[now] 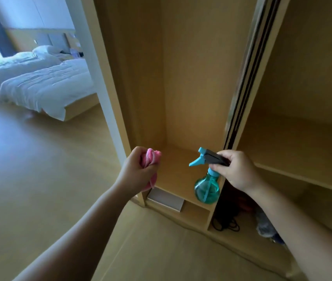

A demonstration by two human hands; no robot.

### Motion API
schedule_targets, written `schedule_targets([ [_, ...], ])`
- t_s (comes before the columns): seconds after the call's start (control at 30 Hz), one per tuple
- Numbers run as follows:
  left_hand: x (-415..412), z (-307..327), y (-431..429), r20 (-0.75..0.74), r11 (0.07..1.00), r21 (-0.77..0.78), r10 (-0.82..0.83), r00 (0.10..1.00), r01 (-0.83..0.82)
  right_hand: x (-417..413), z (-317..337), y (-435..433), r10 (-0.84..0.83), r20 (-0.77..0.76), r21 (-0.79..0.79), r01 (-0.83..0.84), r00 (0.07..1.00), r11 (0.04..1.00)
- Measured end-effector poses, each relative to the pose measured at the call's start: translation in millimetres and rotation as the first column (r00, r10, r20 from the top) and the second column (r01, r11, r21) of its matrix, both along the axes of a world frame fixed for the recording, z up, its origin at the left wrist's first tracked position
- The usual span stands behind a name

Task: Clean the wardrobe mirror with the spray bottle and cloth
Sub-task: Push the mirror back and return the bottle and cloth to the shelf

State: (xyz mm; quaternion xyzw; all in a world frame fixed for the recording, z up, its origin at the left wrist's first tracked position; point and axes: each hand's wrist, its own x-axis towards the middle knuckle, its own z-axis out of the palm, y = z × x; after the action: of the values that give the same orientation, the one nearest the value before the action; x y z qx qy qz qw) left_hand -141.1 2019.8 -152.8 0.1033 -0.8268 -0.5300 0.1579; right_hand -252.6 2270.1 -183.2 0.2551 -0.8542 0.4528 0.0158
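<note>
My left hand grips a bunched pink cloth in front of the open wardrobe. My right hand holds a teal spray bottle by its black and blue trigger head, nozzle pointing left. The bottle hangs just above the edge of a low wooden shelf. A dark sliding door track and frame edge runs up the middle of the wardrobe. No mirror surface is plainly in view.
The wooden wardrobe has a tall left compartment and shelves on the right. Below lie a white box, black cords and a bag. At the left, a wooden floor leads to a bed with white bedding.
</note>
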Motion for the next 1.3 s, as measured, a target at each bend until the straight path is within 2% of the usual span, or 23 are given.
schedule_targets([
  [0.47,-89.2,-56.8,-89.0,0.032,0.998,-0.032,-0.056,0.998,0.057,-58.4,-60.2,-90.5,-0.075,0.014,0.072,0.074,0.997,0.995],
  [0.57,-109.4,-72.6,-102.7,0.059,0.998,0.004,-0.062,0.996,0.062,-67.9,-72.3,-105.3,-0.111,0.017,0.094,0.109,0.994,0.99],
  [0.73,-148.5,-108.1,-131.6,0.082,0.985,0.026,-0.17,0.982,0.168,-76.2,-99.8,-131.4,-0.195,0.061,0.152,0.184,0.979,0.971],
  [1.0,-203.3,-212.8,-170.7,0.09,0.932,0.019,-0.363,0.927,0.363,-74.1,-191.1,-168.5,-0.421,0.094,0.212,0.395,0.902,0.894],
  [1.3,-209.2,-379.4,-167.9,0.095,0.918,0.042,-0.398,0.913,0.395,-77.3,-361.4,-172.9,-0.48,0.149,0.244,0.438,0.865,0.865],
])
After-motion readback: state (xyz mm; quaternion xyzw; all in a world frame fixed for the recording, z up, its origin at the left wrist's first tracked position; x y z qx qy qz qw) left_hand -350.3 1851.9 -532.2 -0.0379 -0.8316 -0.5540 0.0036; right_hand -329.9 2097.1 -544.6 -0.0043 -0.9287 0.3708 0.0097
